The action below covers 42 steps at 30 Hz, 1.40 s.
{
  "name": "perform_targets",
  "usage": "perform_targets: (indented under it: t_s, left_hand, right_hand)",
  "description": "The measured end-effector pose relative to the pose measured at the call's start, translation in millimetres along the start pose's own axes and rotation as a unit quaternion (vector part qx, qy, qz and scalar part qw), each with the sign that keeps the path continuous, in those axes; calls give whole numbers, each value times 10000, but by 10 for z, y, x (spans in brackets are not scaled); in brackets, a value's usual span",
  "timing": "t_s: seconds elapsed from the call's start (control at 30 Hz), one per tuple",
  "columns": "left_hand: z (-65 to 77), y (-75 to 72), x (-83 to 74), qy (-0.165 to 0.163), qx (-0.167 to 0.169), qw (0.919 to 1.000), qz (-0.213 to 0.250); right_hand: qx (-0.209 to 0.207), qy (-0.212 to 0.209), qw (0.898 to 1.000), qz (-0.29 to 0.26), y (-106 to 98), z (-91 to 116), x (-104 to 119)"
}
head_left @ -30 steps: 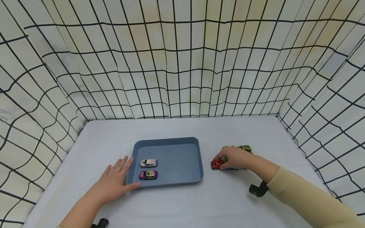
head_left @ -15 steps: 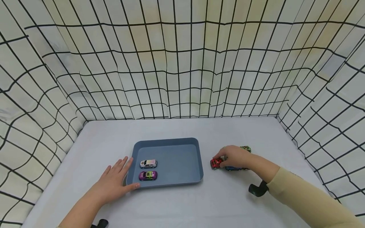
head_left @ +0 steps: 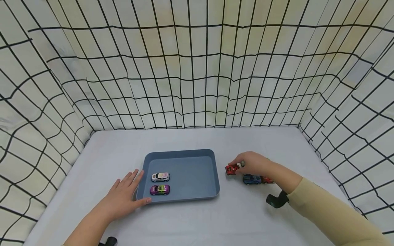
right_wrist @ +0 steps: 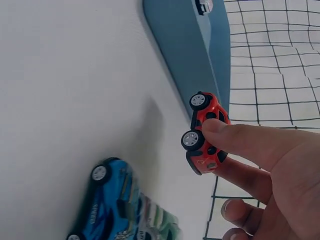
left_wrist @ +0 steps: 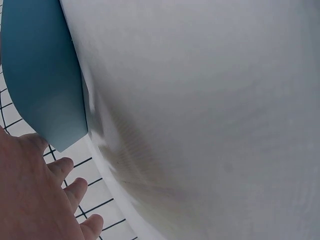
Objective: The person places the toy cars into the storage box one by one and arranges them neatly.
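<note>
A red toy car (right_wrist: 212, 132) is pinched between the thumb and fingers of my right hand (head_left: 254, 163), lifted off the table to the right of the tray. Below that hand sits a blue toy car (head_left: 251, 179), with another red toy car (head_left: 266, 180) beside it, partly hidden by my wrist. My left hand (head_left: 124, 194) lies spread at the left end of the blue-grey tray (head_left: 197, 197), its thumb touching the near rim. Inside the tray, a white toy car (head_left: 160, 176) stands behind a purple and green toy car (head_left: 159, 189), both toward the left.
A white cloth covers the table (head_left: 197, 222). Black-lined grid fabric (head_left: 197, 78) rises behind it and along both sides. The right wrist view also shows a green and white toy car (right_wrist: 157, 220) beyond the blue one.
My right hand has raised the red toy car slightly and moved it a little away from me and left, uncovering the blue car. The left hand and tray stay put.
</note>
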<state>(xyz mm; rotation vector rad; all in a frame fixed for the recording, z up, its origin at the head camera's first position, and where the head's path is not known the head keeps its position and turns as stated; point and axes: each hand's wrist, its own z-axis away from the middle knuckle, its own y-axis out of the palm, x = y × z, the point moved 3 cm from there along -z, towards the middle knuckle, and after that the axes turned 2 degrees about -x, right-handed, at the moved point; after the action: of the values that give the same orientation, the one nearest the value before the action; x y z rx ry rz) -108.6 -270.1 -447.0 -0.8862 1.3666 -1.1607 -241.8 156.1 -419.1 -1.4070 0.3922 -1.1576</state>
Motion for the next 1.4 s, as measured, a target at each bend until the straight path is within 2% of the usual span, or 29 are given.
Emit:
perform_targets:
  t_s: [0.3,0.53,0.8,1.4]
  left_hand:
    - [-2,13,-1,-27,33,10000,8]
    - [-5,9,2,-30,38,10000,20]
    - [-18,38,29,-16,38,10000,-9]
    - [-20,58,39,-54,33,10000,-62]
  right_hand:
    - [-85,7,9999,-120,-123,-104,175]
    - [-141,-196,9996,-112,-139,-270,414]
    - [-140,-218,9996,-106,-25,-551,679]
    - [3,-867,9959,266,286,-1120,1316]
